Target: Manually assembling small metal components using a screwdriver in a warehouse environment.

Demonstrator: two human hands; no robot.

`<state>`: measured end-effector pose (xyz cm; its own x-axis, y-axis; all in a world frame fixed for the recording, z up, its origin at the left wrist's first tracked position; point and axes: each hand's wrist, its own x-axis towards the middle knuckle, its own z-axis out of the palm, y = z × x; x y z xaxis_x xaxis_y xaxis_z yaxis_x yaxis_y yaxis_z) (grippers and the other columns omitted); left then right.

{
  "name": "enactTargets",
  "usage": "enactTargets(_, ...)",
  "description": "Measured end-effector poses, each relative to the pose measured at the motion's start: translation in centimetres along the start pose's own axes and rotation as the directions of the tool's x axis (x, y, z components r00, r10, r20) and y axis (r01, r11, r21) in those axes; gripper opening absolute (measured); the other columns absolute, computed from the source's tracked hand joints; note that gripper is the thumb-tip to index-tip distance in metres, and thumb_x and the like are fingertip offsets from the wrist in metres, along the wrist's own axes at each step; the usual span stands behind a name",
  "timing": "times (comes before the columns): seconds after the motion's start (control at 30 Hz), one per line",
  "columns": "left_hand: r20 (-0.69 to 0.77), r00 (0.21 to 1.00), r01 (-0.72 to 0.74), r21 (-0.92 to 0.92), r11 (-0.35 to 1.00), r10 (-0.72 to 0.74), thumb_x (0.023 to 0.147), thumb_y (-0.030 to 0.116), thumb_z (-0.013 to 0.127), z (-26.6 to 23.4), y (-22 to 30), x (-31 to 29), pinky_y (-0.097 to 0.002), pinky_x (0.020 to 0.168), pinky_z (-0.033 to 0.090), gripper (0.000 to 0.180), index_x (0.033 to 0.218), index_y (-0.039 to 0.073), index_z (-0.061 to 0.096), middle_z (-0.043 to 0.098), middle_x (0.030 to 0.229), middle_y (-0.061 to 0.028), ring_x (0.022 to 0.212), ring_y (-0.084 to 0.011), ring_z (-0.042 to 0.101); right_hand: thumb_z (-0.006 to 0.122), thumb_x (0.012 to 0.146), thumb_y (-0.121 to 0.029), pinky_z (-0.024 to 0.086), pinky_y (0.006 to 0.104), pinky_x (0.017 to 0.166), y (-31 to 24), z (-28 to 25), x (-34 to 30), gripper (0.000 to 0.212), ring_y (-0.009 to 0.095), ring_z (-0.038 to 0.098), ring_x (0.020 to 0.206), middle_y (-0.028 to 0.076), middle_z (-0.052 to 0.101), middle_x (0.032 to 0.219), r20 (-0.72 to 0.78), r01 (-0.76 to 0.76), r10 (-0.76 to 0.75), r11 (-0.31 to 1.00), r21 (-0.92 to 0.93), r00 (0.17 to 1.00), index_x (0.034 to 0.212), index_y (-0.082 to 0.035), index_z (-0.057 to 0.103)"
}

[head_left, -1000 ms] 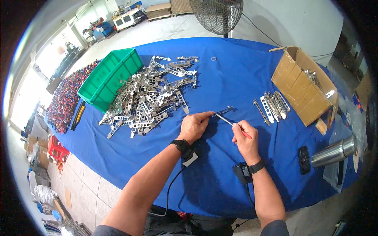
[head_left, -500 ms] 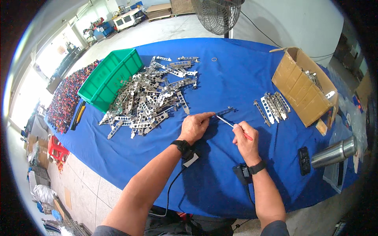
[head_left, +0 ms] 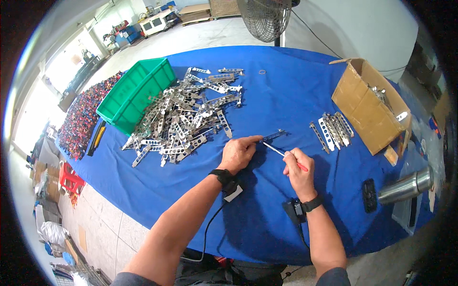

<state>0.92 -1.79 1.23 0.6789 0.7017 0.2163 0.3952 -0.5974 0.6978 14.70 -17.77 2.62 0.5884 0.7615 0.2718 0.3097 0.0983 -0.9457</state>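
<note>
A narrow perforated metal strip (head_left: 274, 136) lies near the middle of the blue cloth. My left hand (head_left: 238, 153) has its index finger stretched onto the strip's left end, the other fingers curled under; the pinched end is hidden. My right hand (head_left: 299, 173) is closed around a thin screwdriver-like tool (head_left: 274, 148) with a red handle and pale shaft. Its tip meets the strip just right of my left fingertip. To the right, several similar metal strips (head_left: 329, 133) lie side by side in a row. A large jumbled heap of strips (head_left: 179, 119) spreads to the left.
A tilted green crate (head_left: 138, 93) stands behind the heap, beside a mass of small coloured pieces (head_left: 86, 117) and a yellow-black cutter (head_left: 97, 138). At right are a cardboard box (head_left: 365, 109) holding metal parts, a steel flask (head_left: 405, 186) and a black case (head_left: 369, 195).
The whole picture has shifted very slightly to the right. Both hands, the tool and the strip keep nearly the same places relative to each other.
</note>
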Motion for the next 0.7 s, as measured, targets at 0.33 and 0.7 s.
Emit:
enactTargets(0.33,-0.018,0.998,-0.060,0.015,0.998,0.060,0.087,0.015,0.057,0.2,0.1,0.0,-0.0448,0.072,0.054,0.029,0.112,0.017,0.073,0.071,0.086,-0.0156,0.080,-0.0342,0.069,0.057,0.096,-0.016,0.040,0.0256,0.044,0.8,0.3,-0.1,0.027,0.007,0.053,0.047,0.002,0.055,0.054,-0.012,0.062,-0.063,0.994,-0.085,0.998,0.073,-0.001,0.058)
enactTargets(0.7,-0.034,0.997,-0.064,0.006,0.998,0.064,0.085,0.013,0.057,0.3,-0.5,0.0,-0.0460,0.071,0.053,0.031,0.111,0.017,0.073,0.070,0.081,-0.0158,0.077,-0.0344,0.068,0.057,0.098,-0.017,0.042,0.0273,0.045,0.3,0.7,-0.3,0.028,0.009,0.055,0.048,0.002,0.053,0.054,0.005,-0.008,0.008,0.998,-0.058,1.000,0.073,-0.003,0.055)
